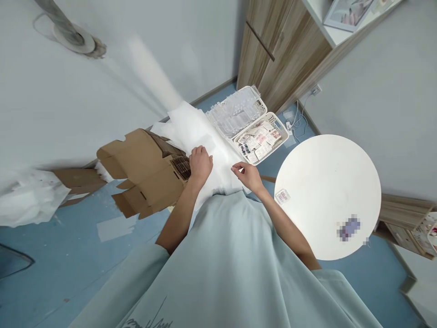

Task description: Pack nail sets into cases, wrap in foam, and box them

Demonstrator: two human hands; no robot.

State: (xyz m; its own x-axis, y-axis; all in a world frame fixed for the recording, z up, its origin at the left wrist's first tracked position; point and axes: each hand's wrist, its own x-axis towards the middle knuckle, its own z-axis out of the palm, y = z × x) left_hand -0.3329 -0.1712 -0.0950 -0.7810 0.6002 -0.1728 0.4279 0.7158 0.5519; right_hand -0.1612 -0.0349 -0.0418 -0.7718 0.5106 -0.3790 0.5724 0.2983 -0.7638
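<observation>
My left hand is closed over a pile of thin, white, translucent packing sheets, its fingers curled against the white material. To its right, my right hand has thumb and forefinger brought together in a pinch above the right edge of the same pile. Anything between those fingertips is too small to make out. Just beyond the right hand stands a white plastic basket filled with small cards and packets. Folded brown cardboard boxes lie close to the left hand.
Behind that basket, another white basket holds clear plastic cases. A round white table on the right carries a small packet and a blurred-out object. Cables trail near the wooden cabinet. A white plastic bag is at far left.
</observation>
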